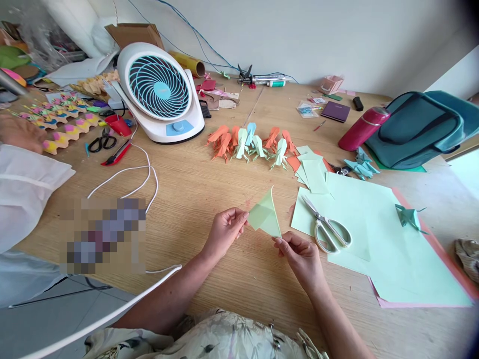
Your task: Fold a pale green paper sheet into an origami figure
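Observation:
I hold a small folded piece of light green paper (265, 214) just above the wooden table (209, 179). My left hand (224, 230) pinches its left corner. My right hand (299, 254) pinches its lower right tip. The paper forms a pointed triangle with its tip up. White-handled scissors (327, 227) lie on light green sheets (374, 234) just right of my right hand. A row of folded orange and pale green paper figures (250, 142) stands farther back.
A white desk fan (160, 92) stands at the back left, its white cable (127, 174) trailing toward me. A red bottle (362, 128) and a teal bag (419, 127) lie at the right. Another person's sleeve (26, 184) and hand (18, 132) are at the left.

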The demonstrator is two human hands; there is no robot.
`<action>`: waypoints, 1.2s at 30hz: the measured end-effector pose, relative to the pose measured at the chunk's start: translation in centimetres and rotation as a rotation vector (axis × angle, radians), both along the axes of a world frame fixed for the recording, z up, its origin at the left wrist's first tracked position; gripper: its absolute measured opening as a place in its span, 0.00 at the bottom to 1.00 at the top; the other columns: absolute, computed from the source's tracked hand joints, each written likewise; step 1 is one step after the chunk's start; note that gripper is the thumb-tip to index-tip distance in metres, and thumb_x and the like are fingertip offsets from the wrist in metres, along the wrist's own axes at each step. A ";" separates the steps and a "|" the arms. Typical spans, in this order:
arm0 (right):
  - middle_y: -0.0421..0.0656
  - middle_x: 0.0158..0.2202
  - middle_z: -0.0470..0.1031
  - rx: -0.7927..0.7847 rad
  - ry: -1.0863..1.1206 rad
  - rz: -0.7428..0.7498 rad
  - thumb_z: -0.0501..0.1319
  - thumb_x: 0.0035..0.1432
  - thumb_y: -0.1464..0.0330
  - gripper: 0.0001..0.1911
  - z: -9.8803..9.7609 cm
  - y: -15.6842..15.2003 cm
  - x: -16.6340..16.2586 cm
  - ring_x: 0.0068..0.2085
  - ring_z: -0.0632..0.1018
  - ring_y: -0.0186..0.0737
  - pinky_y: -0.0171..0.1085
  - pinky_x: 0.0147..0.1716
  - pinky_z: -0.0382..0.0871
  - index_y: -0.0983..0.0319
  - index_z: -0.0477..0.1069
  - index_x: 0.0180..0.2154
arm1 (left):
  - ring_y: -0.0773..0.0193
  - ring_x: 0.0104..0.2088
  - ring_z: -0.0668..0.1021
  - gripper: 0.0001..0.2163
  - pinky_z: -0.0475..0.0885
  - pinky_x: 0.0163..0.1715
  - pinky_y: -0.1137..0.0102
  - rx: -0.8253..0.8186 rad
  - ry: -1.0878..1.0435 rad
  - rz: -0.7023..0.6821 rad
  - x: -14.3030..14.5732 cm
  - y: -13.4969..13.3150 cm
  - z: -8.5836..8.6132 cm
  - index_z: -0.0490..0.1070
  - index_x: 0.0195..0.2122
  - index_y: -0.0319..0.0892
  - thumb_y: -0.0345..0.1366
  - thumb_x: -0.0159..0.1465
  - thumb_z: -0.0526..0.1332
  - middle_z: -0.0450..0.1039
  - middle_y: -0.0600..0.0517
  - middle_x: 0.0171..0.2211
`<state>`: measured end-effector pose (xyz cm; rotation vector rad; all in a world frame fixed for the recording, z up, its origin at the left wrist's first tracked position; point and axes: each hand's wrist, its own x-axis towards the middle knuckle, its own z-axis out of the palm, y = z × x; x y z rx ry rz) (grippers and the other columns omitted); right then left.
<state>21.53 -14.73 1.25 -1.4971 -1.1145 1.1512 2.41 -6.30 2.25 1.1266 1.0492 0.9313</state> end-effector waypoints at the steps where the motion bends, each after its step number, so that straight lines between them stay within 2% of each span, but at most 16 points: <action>1: 0.40 0.20 0.67 -0.002 0.001 -0.002 0.62 0.58 0.53 0.19 0.1 0.0 0.0 0.27 0.71 0.39 0.34 0.24 0.61 0.60 0.71 0.25 | 0.75 0.18 0.64 0.18 0.58 0.17 0.77 -0.001 0.003 -0.036 0.0 0.0 0.1 0.69 0.26 0.39 0.50 0.61 0.63 0.66 0.57 0.20; 5: 0.40 0.20 0.68 0.009 0.008 0.007 0.63 0.57 0.52 0.20 0.3 0.1 0.0 0.25 0.70 0.38 0.34 0.24 0.61 0.60 0.71 0.25 | 0.75 0.17 0.64 0.20 0.59 0.18 0.77 -0.040 0.010 -0.185 0.0 -0.2 0.3 0.69 0.26 0.38 0.53 0.60 0.63 0.65 0.57 0.19; 9: 0.39 0.21 0.68 0.018 -0.010 0.041 0.62 0.58 0.53 0.20 0.4 0.1 -0.1 0.24 0.68 0.36 0.35 0.25 0.61 0.61 0.72 0.25 | 0.75 0.16 0.63 0.19 0.58 0.15 0.77 -0.116 -0.007 -0.230 0.7 -0.8 0.0 0.73 0.28 0.36 0.50 0.53 0.70 0.65 0.57 0.19; 13: 0.40 0.22 0.68 0.042 -0.060 0.062 0.62 0.59 0.53 0.20 0.4 -0.1 -0.3 0.25 0.68 0.36 0.34 0.26 0.61 0.62 0.71 0.25 | 0.75 0.15 0.63 0.17 0.57 0.15 0.77 -0.121 0.034 -0.229 1.4 -1.5 -0.4 0.72 0.23 0.37 0.47 0.53 0.69 0.68 0.55 0.18; 16: 0.39 0.23 0.68 0.069 -0.062 0.063 0.63 0.59 0.54 0.18 0.2 -0.2 -0.5 0.26 0.68 0.35 0.34 0.26 0.61 0.62 0.73 0.27 | 0.74 0.16 0.64 0.17 0.57 0.15 0.76 -0.106 0.075 -0.192 1.6 -1.8 -0.7 0.73 0.23 0.37 0.48 0.55 0.67 0.71 0.53 0.19; 21: 0.40 0.27 0.68 0.083 -0.011 0.081 0.64 0.58 0.57 0.14 -0.4 -0.2 -0.6 0.29 0.66 0.36 0.34 0.27 0.60 0.62 0.76 0.33 | 0.74 0.15 0.63 0.18 0.56 0.15 0.76 -0.120 0.056 -0.142 1.6 -1.8 -0.7 0.73 0.22 0.37 0.48 0.55 0.67 0.68 0.54 0.17; 27: 0.39 0.25 0.66 0.095 -0.008 0.042 0.65 0.58 0.59 0.13 -0.4 -0.3 -0.8 0.28 0.65 0.35 0.34 0.26 0.58 0.62 0.75 0.30 | 0.74 0.15 0.63 0.17 0.57 0.15 0.75 -0.119 0.069 -0.149 1.8 -2.1 -0.9 0.72 0.22 0.37 0.48 0.55 0.66 0.70 0.54 0.18; 31: 0.39 0.23 0.67 0.103 -0.055 0.016 0.63 0.59 0.60 0.15 -0.1 -0.3 -0.8 0.26 0.65 0.34 0.34 0.26 0.57 0.62 0.71 0.25 | 0.74 0.16 0.64 0.17 0.58 0.16 0.75 -0.102 0.076 -0.178 2.0 -2.3 -0.9 0.72 0.23 0.37 0.48 0.56 0.66 0.71 0.52 0.20; 36: 0.39 0.22 0.68 0.093 -0.040 0.023 0.63 0.59 0.59 0.15 0.0 -0.3 -0.7 0.26 0.66 0.34 0.34 0.26 0.57 0.62 0.72 0.26 | 0.73 0.16 0.64 0.17 0.58 0.16 0.75 -0.083 0.075 -0.189 1.9 -2.4 -0.8 0.71 0.23 0.37 0.48 0.57 0.65 0.68 0.54 0.18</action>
